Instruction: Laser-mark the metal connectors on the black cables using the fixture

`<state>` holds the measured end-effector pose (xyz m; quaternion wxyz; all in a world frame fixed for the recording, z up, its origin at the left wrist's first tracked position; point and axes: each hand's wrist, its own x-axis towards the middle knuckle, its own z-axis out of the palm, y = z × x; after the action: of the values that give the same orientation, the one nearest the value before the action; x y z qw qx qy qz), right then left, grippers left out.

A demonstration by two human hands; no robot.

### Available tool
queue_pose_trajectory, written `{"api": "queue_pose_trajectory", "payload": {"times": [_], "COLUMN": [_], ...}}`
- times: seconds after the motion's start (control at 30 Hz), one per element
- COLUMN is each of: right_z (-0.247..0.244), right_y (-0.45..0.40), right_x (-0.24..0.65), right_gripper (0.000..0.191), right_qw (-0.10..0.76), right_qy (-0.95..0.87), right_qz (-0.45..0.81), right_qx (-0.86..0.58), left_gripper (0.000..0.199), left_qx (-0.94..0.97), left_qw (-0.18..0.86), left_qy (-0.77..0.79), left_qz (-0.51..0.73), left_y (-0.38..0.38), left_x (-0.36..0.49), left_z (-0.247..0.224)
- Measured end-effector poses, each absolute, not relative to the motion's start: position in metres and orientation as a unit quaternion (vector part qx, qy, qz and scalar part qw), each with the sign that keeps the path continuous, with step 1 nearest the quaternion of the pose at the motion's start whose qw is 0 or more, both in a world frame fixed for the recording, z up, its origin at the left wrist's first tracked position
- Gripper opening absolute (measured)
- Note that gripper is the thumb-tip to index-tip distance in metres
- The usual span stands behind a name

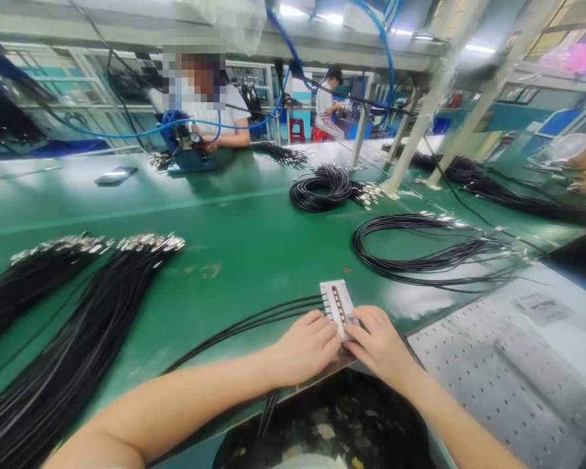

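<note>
A small white slotted block (339, 303) lies on the green table near its front edge, slightly tilted. Several black cables (254, 320) run from the block's left side toward the lower left. My left hand (308, 346) is closed at the block's lower left, its fingers curled over the cable side; what they pinch is hidden. My right hand (377, 339) grips the block's lower right corner between thumb and fingers. Dark slots run down the middle of the block, and its lower end is partly covered by my hands.
Two big black cable bundles (112, 306) with metal ends lie at left. Coiled cables (322, 189) and looped cables (395, 260) rest beyond the block. A perforated metal plate (498, 378) is at right. A person (234, 117) works across the table beside a blue device (190, 153).
</note>
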<state>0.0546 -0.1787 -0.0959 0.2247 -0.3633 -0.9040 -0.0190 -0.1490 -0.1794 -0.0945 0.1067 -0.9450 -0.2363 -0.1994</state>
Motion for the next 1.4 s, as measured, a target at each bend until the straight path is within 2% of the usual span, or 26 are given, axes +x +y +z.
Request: {"api": "queue_pose_trajectory", "payload": {"times": [0.2,0.33,0.43,0.57,0.77,0.97,1.07,1.17,1.27,1.4], "right_z": [-0.082,-0.049,-0.032,-0.046,-0.099,-0.097,-0.088,-0.085,-0.091,-0.102], "right_y": [-0.177,-0.15,-0.103,-0.038,-0.002,-0.039,-0.079,-0.12,-0.155,-0.186], "right_x": [0.051,0.044,0.025,-0.005,-0.025,0.009,0.041,0.068,0.078,0.066], "right_gripper": [0.017,0.012,0.011,0.024,0.026,0.036,0.055,0.068,0.063,0.055], "right_qw": [0.234,0.311,0.363,0.323,0.258,0.226,0.193,0.147,0.158,0.199], "right_qy": [-0.923,-0.892,-0.847,-0.789,-0.768,-0.806,-0.841,-0.858,-0.862,-0.864], "right_qz": [-0.051,-0.086,-0.042,0.073,0.107,0.15,0.188,0.201,0.156,0.066], "right_qx": [-0.302,-0.318,-0.386,-0.517,-0.575,-0.526,-0.469,-0.449,-0.456,-0.458], "left_gripper": [0.018,0.018,0.017,0.015,0.015,0.016,0.011,0.023,0.012,0.012], "left_qx": [-0.927,-0.93,-0.94,-0.941,-0.945,-0.949,-0.938,-0.914,-0.899,-0.901], "left_qw": [0.125,0.117,0.105,0.099,0.084,0.023,-0.021,-0.042,-0.066,-0.085], "left_qy": [-0.253,-0.251,-0.246,-0.251,-0.251,-0.277,-0.326,-0.399,-0.432,-0.42], "left_qz": [-0.245,-0.243,-0.213,-0.204,-0.191,-0.149,-0.117,-0.066,0.011,0.071], "left_y": [-0.185,-0.185,-0.184,-0.184,-0.184,-0.179,-0.166,-0.149,-0.141,-0.144], "left_x": [-0.146,-0.144,-0.146,-0.149,-0.151,-0.153,-0.162,-0.175,-0.182,-0.175], "left_z": [-0.092,-0.093,-0.091,-0.089,-0.093,-0.082,-0.066,-0.05,-0.045,-0.05]}}
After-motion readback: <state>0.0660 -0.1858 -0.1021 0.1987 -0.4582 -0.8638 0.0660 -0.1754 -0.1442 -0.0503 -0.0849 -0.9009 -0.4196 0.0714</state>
